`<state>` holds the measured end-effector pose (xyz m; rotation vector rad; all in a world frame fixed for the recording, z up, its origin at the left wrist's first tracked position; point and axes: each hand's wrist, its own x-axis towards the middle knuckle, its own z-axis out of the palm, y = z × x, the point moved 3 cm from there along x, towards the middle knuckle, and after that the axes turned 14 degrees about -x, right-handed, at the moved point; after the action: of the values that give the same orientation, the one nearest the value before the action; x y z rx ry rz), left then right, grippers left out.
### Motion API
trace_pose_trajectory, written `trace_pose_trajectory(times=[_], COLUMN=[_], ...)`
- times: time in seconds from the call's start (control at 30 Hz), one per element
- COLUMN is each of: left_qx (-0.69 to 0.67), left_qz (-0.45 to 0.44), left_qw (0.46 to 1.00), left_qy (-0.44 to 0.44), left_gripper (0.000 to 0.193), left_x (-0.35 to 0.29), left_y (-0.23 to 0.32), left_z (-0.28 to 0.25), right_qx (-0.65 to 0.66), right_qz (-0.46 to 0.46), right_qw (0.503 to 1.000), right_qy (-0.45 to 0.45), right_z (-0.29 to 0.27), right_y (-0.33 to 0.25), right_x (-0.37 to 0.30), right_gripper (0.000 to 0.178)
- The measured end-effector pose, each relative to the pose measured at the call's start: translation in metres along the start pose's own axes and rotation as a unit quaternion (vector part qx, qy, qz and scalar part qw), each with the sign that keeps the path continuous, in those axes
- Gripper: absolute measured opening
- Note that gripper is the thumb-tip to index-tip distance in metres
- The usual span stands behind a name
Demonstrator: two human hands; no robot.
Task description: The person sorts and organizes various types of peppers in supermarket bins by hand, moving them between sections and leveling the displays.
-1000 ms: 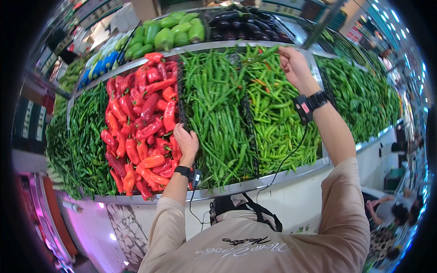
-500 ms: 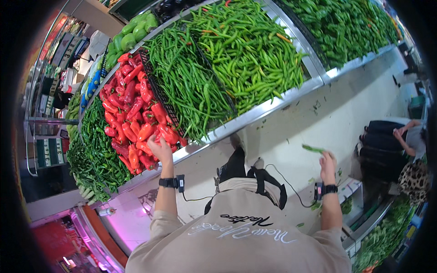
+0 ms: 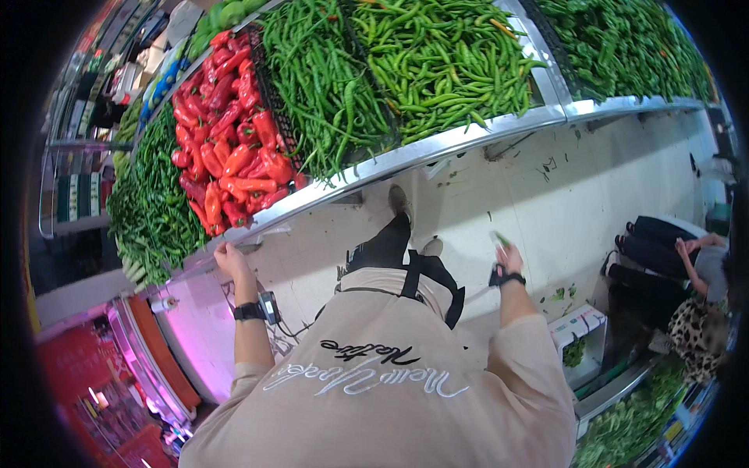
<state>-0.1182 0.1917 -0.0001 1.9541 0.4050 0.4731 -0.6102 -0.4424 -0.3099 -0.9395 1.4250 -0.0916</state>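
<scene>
My right hand (image 3: 510,260) is out over the floor, closed round a slender green chili pepper (image 3: 500,238) whose tip sticks out past the fingers. My left hand (image 3: 227,260) hangs just off the front metal rim (image 3: 289,207) of the vegetable stand, with its fingers curled and nothing showing in them. The heap of red peppers (image 3: 234,144) lies closest beyond it. To their right are long thin green chilies (image 3: 320,86), then a pile of lighter green chilies (image 3: 445,62). Dark green peppers (image 3: 156,203) fill the left side of the stand.
Another bin of dark green peppers (image 3: 624,54) continues the stand at the far right. Two people, one in a leopard print top (image 3: 694,335), are at the right. A white crate (image 3: 581,335) stands near leafy greens (image 3: 640,413). Leaf scraps (image 3: 560,295) litter the floor.
My left hand has drawn back from the red peppers to the stand's rim. My right hand has moved left, still with the green chili pepper. The view has shifted too.
</scene>
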Motion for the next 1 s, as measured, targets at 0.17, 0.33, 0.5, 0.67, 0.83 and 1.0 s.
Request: trace_pose_trajectory(times=[0.17, 0.33, 0.5, 0.67, 0.83, 1.0], left_qx=[-0.019, -0.081, -0.053, -0.016, 0.117, 0.218], left_qz=[-0.018, -0.029, 0.003, 0.087, 0.206, 0.239], left_qw=[0.999, 0.994, 0.992, 0.983, 0.965, 0.938], left_qy=[0.018, -0.063, -0.113, -0.162, -0.109, -0.125], left_gripper=[0.029, 0.022, 0.023, 0.03, 0.043, 0.023], left_x=[-0.014, -0.018, -0.018, 0.011, 0.057, 0.058], left_y=[0.011, 0.013, 0.025, 0.073, 0.084, 0.099], left_z=[0.007, 0.055, 0.144, 0.238, 0.311, 0.327], right_qx=[0.067, -0.103, -0.29, -0.496, -0.476, -0.499], right_qz=[0.031, -0.07, -0.146, -0.353, -0.617, -0.549], right_qw=[0.984, 0.974, 0.933, 0.786, 0.62, 0.645], right_qy=[-0.163, -0.187, -0.153, -0.105, -0.095, -0.183], right_z=[0.163, 0.199, 0.212, 0.262, 0.366, 0.493], right_y=[-0.156, -0.22, -0.271, -0.393, -0.504, -0.57], right_x=[-0.036, -0.072, -0.085, -0.109, -0.161, -0.193], right_gripper=[0.083, 0.046, 0.026, 0.035, 0.027, 0.018])
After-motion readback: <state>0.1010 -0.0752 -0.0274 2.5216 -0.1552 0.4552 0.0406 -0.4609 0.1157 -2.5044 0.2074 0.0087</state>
